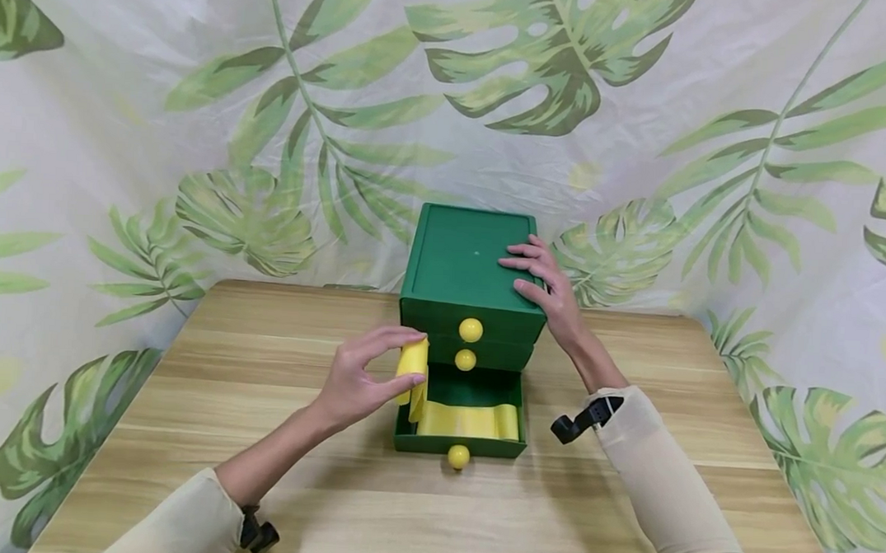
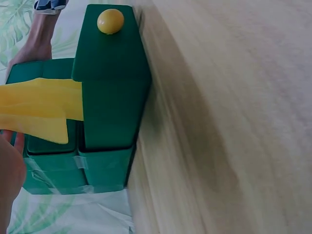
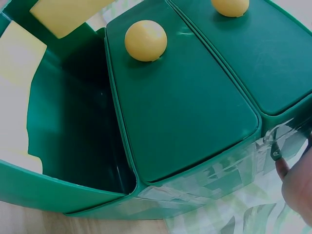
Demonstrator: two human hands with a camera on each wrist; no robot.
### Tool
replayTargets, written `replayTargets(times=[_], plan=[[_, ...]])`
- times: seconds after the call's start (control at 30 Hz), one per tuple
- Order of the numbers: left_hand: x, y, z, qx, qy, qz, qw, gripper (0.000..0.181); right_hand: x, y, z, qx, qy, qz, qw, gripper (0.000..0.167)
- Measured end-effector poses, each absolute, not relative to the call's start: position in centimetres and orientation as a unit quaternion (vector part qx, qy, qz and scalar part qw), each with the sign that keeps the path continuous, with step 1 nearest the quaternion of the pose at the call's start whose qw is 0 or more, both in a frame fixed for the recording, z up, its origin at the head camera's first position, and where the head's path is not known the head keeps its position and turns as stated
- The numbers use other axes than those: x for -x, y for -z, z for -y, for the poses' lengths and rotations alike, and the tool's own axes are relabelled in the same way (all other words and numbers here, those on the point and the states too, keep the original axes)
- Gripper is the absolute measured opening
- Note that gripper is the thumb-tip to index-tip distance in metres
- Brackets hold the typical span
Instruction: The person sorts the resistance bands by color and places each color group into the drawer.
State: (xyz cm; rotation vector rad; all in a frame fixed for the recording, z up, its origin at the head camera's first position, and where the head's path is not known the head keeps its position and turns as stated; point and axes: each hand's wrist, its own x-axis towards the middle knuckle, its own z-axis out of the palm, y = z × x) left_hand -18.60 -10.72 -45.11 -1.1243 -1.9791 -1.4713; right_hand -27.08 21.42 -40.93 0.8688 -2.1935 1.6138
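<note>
A small green drawer cabinet with yellow ball knobs stands at the back of the table. Its bottom drawer is pulled out towards me; the two drawers above are closed. A wide yellow ribbon lies across the inside of the bottom drawer, and its left part rises over the side wall. My left hand pinches that raised end between thumb and fingers. In the left wrist view the ribbon hangs in a loose fold. My right hand rests on the cabinet's top right edge, fingers spread over the top.
The wooden table extends on both sides of the cabinet. A leaf-patterned cloth hangs close behind it. Clear tape runs along the cabinet's side. Black wrist mounts sit over both pale sleeves.
</note>
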Motion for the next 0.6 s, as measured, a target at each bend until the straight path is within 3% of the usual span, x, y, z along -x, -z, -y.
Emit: replayTargets(times=[0.27, 0.6], plan=[[18.7, 47.2, 10.0, 0.441, 0.507, 0.714, 0.196, 0.049, 27.2, 40.8, -21.5, -0.301, -0.561, 0.758, 0.143, 0.036], [17.7, 48.5, 7.7, 0.406, 0.482, 0.769, 0.108, 0.048, 27.1, 41.0, -21.4, -0.305, -0.56, 0.757, 0.144, 0.036]])
